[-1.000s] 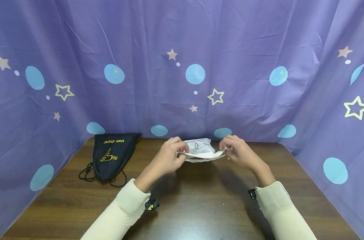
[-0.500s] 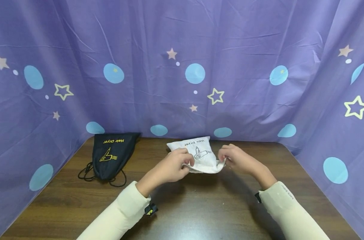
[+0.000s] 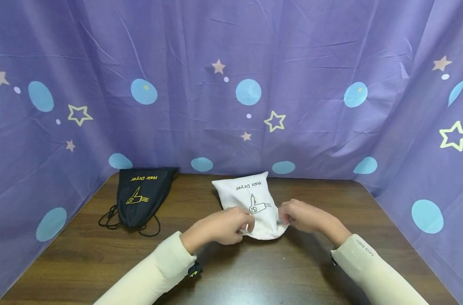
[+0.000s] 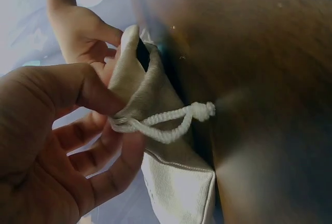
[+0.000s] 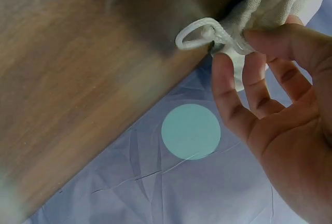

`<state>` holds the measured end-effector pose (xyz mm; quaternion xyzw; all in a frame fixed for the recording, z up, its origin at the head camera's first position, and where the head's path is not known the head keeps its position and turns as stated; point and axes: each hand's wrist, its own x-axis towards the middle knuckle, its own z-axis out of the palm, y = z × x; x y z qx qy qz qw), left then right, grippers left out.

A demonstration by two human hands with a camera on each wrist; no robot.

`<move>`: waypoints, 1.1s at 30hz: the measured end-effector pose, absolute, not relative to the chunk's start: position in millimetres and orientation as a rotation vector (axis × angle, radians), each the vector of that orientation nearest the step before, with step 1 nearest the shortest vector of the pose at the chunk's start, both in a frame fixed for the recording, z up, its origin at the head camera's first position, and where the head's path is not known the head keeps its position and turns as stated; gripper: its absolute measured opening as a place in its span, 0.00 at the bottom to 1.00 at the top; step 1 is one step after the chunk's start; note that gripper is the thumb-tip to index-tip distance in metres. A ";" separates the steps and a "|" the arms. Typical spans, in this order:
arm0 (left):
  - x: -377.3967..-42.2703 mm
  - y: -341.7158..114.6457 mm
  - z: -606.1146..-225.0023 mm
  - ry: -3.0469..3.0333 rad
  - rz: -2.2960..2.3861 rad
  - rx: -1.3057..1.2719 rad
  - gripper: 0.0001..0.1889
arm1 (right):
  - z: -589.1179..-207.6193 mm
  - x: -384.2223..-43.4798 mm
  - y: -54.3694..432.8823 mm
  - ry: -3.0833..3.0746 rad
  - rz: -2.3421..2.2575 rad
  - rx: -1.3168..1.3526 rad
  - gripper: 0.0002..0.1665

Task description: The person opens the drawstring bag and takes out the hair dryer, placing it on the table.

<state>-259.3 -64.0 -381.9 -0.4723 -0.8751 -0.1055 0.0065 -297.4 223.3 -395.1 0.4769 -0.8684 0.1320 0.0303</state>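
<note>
A white drawstring bag (image 3: 241,195) printed "Hair Dryer" lies on the table, its mouth toward the person. My left hand (image 3: 228,225) pinches the left corner of the mouth between thumb and fingers. In the left wrist view a knotted white cord (image 4: 166,125) sticks out beside that pinch, and the mouth gapes a little, dark inside. At the opposite corner my right hand (image 3: 302,216) pinches the cloth; a loop of white cord (image 5: 194,35) hangs by its fingertips in the right wrist view. What the bag contains is hidden.
A black drawstring bag (image 3: 143,197) with yellow "Hair Dryer" print lies at the back left, its black cords (image 3: 108,218) loose on the wooden table (image 3: 254,271). A purple curtain (image 3: 201,106) with stars and dots surrounds the table's back and sides.
Both hands have come down and toward the person with the bag's mouth. The white bag, earlier raised and mostly hidden, now lies flatter with its print in sight. The black bag stays put.
</note>
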 end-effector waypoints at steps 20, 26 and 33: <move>-258.2 -58.8 -393.5 -2.730 -0.203 -1.329 0.09 | -385.4 -276.1 223.7 -2.886 0.260 1.313 0.12; -262.0 -60.7 -391.0 -2.691 -0.318 -1.290 0.07 | -376.8 -265.1 224.1 -2.893 0.404 1.330 0.09; -265.7 -60.6 -388.7 -2.626 -0.446 -1.231 0.06 | -373.9 -253.8 212.6 -2.787 0.562 1.555 0.06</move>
